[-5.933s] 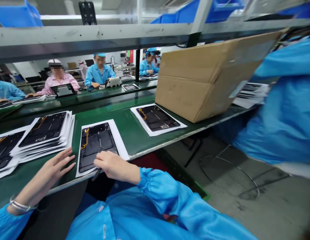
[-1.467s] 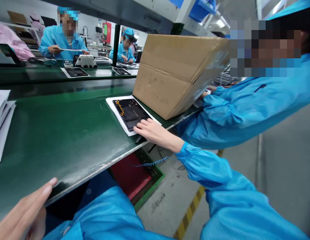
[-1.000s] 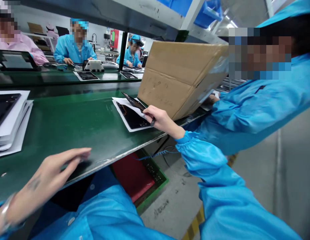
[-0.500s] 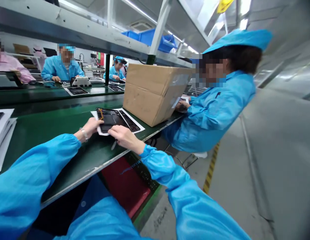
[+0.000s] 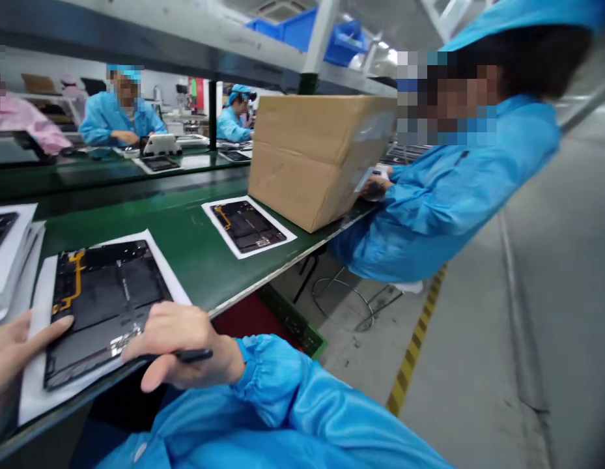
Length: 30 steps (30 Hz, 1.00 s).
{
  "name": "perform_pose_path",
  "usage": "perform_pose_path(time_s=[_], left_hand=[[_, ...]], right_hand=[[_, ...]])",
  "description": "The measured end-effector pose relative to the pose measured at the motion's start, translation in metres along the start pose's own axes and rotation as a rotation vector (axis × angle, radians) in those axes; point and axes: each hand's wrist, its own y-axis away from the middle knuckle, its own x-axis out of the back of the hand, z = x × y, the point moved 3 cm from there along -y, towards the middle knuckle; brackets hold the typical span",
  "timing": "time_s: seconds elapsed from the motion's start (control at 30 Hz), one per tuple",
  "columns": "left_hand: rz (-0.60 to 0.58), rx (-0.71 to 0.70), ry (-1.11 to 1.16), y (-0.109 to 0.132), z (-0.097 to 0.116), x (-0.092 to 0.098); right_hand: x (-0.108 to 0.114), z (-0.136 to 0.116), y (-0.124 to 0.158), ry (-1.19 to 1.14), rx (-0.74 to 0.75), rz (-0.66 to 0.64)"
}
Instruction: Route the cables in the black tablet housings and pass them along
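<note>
Shifted from beside the cardboard box [image 5: 295, 163] to the near edge of the green table [image 5: 199, 267], one black housing [image 5: 99, 303] lies on its white sheet [image 5: 33, 391] at 8 o'clock in the head view.

Its long axis runs roughly 12 to 6 o'clock, orange ribbon [image 5: 78, 280] toward 10. Likely light and stiff, with fragile exposed parts, it looks best held by its outer rims. Thumb on the 9 o'clock edge, the left hand [image 5: 9, 361] is partly out of frame, its grip impossible to tell; the right hand [image 5: 182, 335], curled around a dark tool [image 5: 197, 355], sits at 5.
</note>
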Motion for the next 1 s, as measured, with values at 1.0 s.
perform_pose_path(time_s=[1.0], left_hand=[[-0.029, -0.458, -0.347, 0.108, 0.018, 0.004]], right_hand=[[-0.057, -0.023, -0.004, 0.069, -0.158, -0.122]])
